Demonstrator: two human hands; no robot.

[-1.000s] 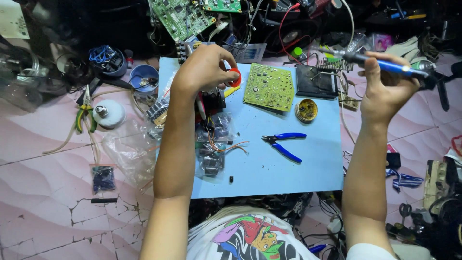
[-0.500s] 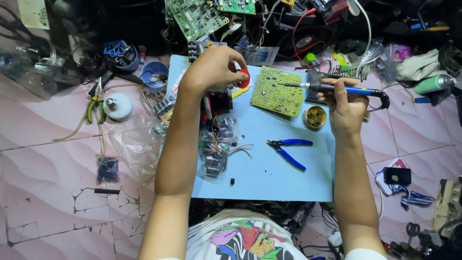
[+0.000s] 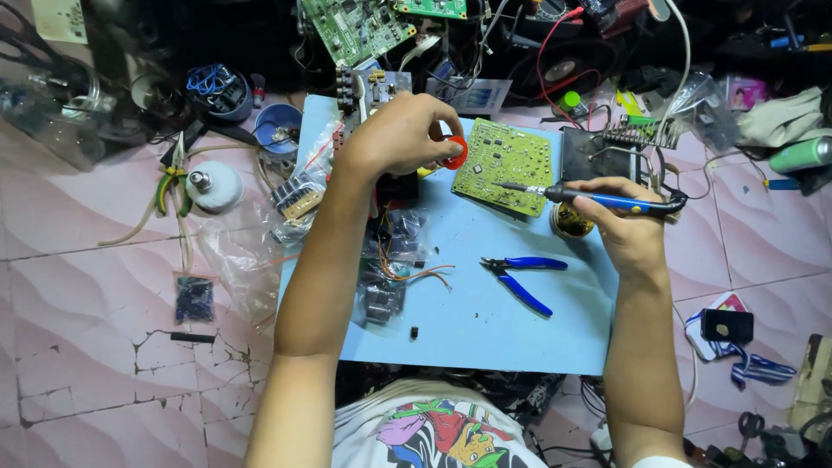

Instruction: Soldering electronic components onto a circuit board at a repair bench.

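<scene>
My right hand point(image 3: 628, 227) is closed around the blue handle of the soldering iron point(image 3: 598, 198), which lies nearly level: its long axis runs left to right, the cable end at my right and the metal tip pointing left. The tip sits over the lower right part of the green circuit board point(image 3: 505, 165) — whether it actually touches the board I cannot tell. The board lies flat on the blue mat point(image 3: 485, 321), turned at a slight angle, near the mat's far edge. My left hand point(image 3: 400, 134) is curled shut on a small red spool point(image 3: 455, 153), held just beside the board's left edge; only part of the spool shows past my fingers. The two hands are apart, with the board between them. Containers: a small round tin point(image 3: 570, 222) sits on the mat just under the iron and partly behind my right hand, its contents dark and unclear; a blue bowl point(image 3: 279, 130) stands off the mat's far left corner with something small inside that I cannot identify. Clear plastic bags point(image 3: 386, 286) below my left forearm hold dark parts and orange wires. Blue-handled cutters point(image 3: 522, 276) lie on the mat, handles to the right — near my right wrist, untouched.
</scene>
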